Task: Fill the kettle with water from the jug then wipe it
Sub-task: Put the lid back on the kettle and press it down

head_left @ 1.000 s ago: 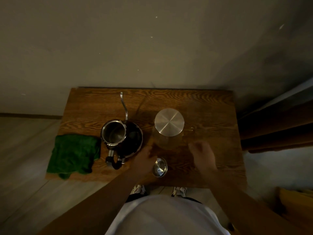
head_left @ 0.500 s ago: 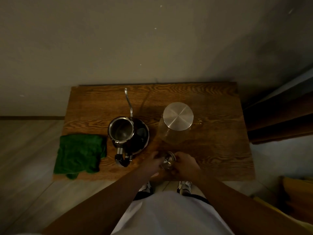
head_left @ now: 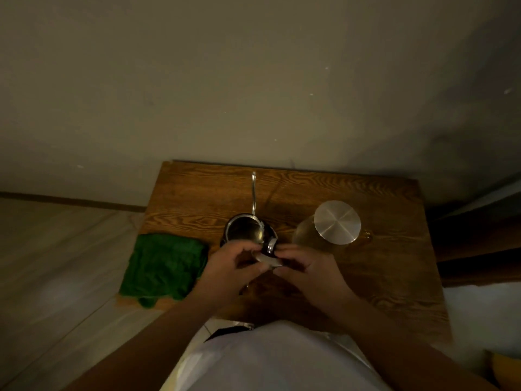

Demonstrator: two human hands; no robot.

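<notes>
Both hands pinched the small lid just in front of the open kettle (jug to the right); best to lower it flat.

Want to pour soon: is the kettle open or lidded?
Open. The kettle's round mouth shows bare, shiny inside. Both hands hold a small metal lid just in front of it.

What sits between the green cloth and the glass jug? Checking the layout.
The open kettle, with both hands just in front of it, in the head view.
</notes>
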